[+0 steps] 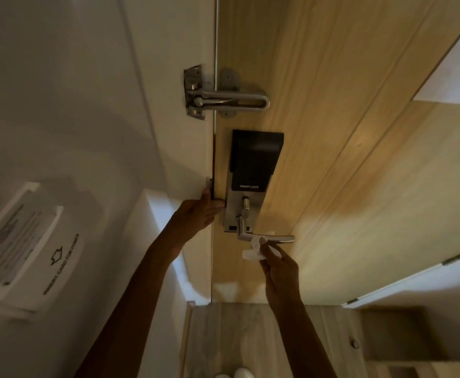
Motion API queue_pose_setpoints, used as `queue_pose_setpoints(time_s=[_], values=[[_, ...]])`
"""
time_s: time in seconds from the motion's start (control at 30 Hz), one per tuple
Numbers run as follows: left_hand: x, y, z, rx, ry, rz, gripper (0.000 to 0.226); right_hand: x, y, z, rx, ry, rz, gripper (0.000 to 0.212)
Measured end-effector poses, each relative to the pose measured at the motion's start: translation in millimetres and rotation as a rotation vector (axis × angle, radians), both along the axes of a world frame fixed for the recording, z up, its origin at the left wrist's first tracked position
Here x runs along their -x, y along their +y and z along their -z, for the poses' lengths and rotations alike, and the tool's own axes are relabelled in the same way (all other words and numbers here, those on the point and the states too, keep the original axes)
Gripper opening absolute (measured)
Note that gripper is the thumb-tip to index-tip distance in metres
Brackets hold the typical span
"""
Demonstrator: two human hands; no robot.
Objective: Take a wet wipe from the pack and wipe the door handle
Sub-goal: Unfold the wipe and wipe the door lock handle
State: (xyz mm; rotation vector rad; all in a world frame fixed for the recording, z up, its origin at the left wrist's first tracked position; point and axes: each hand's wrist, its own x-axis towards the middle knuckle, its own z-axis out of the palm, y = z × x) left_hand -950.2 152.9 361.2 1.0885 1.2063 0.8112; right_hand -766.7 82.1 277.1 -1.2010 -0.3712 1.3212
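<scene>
Entry corner, dim warm light. Pale wood door (pixel 332 137) fills the centre and right of the frame; white wall and door frame (pixel 169 110) take the left. A dark slit runs along the door edge beside the lock.

Room to move: tight on the left, where the door frame sits just beside the lock plate. Bare wood lies to the right of the handle. A metal swing-bar latch (pixel 223 98) bridges frame and door above the lock, well apart from the handle. A strip of wood floor (pixel 237 331) shows at the bottom, with white shoe tips (pixel 239 373) at the frame edge.

Container: white card holder (pixel 46 257) on the wall at lower left, printed "INSERT CARD FOR POWER", with a card (pixel 5 241) sitting in its slot.

Smart lock (pixel 253 165): black upper panel, brushed metal plate below. The door handle (pixel 267 237) is a brushed metal lever leaving the plate's lower end and pointing right, lower centre of the frame.

Left hand (pixel 199 211): fingers straight, lying flat across the seam between frame and door, tips reaching the lock plate.

Right hand (pixel 280 268): fingers pinch a wet wipe (pixel 250 253) held against the lever's underside, about mid-length. The wipe is white and bunched, with a flap sticking out left of the fingers.
</scene>
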Motion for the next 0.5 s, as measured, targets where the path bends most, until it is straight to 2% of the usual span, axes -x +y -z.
queue_pose_setpoints(time_s=[0.17,0.27,0.37,0.5], values=[[-2.6,-0.7,-4.3,0.001,-0.009,-0.011,0.054,-34.2,-2.1,6.2,0.009,0.029,0.132,0.038],[-1.9,-0.5,-3.3,0.037,-0.067,-0.010,0.052,-28.3,-2.9,6.2,-0.021,0.087,0.080,0.036],[-0.5,-0.2,-2.5,0.059,-0.109,0.012,0.051,-6.6,2.9,0.7,-0.048,0.047,-0.079,0.035],[-1.1,-0.8,-5.0,0.065,-0.124,0.031,0.060,-13.8,6.2,-1.4,-0.023,0.043,-0.022,0.026]])
